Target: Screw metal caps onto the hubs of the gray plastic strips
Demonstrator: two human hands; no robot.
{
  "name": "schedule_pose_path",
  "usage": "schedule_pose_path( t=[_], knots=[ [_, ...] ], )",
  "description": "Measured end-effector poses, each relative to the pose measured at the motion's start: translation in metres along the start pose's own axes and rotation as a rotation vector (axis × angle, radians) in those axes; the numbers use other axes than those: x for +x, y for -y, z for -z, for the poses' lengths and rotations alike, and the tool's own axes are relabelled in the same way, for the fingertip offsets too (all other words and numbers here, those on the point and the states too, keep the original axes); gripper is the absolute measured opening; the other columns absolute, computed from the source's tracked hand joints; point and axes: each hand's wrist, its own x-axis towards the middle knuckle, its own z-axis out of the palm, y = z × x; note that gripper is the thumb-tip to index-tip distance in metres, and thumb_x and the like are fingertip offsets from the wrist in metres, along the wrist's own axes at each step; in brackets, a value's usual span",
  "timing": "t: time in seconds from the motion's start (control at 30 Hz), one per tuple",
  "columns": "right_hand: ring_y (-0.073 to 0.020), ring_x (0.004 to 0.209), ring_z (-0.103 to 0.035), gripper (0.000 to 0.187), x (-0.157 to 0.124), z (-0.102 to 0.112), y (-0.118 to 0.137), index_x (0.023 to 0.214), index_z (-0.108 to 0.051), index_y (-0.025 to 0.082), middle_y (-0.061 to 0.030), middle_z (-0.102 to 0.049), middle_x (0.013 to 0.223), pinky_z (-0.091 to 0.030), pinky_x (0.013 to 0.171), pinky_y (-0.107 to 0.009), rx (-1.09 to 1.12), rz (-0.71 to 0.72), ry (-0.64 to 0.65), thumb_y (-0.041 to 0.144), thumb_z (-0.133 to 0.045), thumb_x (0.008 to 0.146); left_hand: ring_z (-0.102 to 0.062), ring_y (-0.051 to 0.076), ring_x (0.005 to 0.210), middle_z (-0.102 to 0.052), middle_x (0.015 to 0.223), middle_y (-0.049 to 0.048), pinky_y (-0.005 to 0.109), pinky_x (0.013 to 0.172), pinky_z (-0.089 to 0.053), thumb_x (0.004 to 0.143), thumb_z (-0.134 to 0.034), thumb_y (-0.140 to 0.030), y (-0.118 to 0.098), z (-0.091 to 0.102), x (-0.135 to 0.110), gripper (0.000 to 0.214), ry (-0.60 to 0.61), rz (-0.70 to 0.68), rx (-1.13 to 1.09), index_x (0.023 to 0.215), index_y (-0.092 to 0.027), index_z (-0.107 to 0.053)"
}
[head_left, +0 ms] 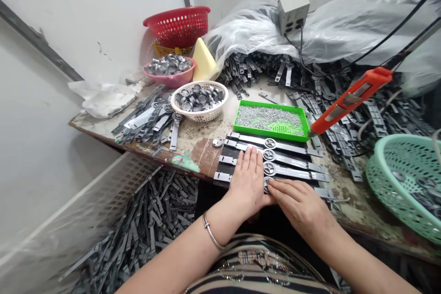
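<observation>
At the near edge of the table [201,149], the left hand [248,183] is laid flat on the lined-up grey strips [292,158], fingers straight and together, nothing gripped. The round disc [267,183] on the nearest strip is just pressed by the right hand [299,204], fingers stretched out, nothing really held.

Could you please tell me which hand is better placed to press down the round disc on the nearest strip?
Right, probably. The right hand has its fingertips on the disc on the nearest strip, while the left hand lies flat across the strips, pinning them.
</observation>
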Motion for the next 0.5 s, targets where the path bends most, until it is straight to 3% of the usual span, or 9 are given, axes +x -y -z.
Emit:
schedule_pose_path(
  t=[0.17, 0.27, 0.37, 0.5],
  knots=[
    [-0.0209, 0.091, -0.065, 0.024, -0.003, -0.006, 0.0, 0.1, -0.067, 0.012, -0.0082, -0.071, 0.102, -0.053, 0.075, -0.036, 0.009, 0.018, -0.001, 0.011, -0.045, 0.09, -0.002, 0.036, 0.141, -0.01, 0.15, 0.0291, 0.05, 0.113, -0.003, 0.075, -0.05, -0.06, 0.001, -0.002, -0.002, 0.1, -0.039, -0.013, -0.018, 0.142, 0.006, -0.016],
    [-0.0214, 0.097, -0.063, 0.022, -0.003, 0.002, -0.002, 0.103, -0.065, 0.016, -0.0095, -0.067, 0.109, -0.053, 0.08, -0.037, 0.1, -0.06, -0.028, 0.014, -0.049, 0.089, -0.002, 0.036, 0.141, -0.011, 0.15, 0.0285, 0.05, 0.114, -0.003, 0.076, -0.046, -0.069, 0.002, 0.002, -0.004, 0.103, -0.025, -0.028, -0.036, 0.142, 0.005, -0.018],
    [-0.022, 0.105, -0.06, 0.024, 0.002, 0.026, -0.014, 0.111, -0.063, 0.023, -0.0084, -0.062, 0.119, -0.052, 0.088, -0.038, 0.199, -0.275, -0.073, 0.025, -0.05, 0.09, 0.0, 0.034, 0.141, -0.01, 0.151, 0.0263, 0.049, 0.114, -0.004, 0.073, -0.037, -0.082, 0.002, 0.01, -0.005, 0.112, -0.014, -0.02, -0.068, 0.143, 0.003, -0.017],
    [-0.0257, 0.101, -0.063, 0.034, 0.01, 0.053, -0.048, 0.12, -0.057, 0.03, -0.0078, -0.059, 0.118, -0.049, 0.091, -0.047, 0.194, -0.731, -0.255, 0.042, -0.047, 0.089, 0.001, 0.034, 0.141, -0.01, 0.151, 0.0249, 0.051, 0.114, -0.004, 0.064, -0.027, -0.091, 0.0, 0.021, -0.003, 0.123, 0.022, 0.02, -0.121, 0.144, 0.002, -0.019]
  ],
)
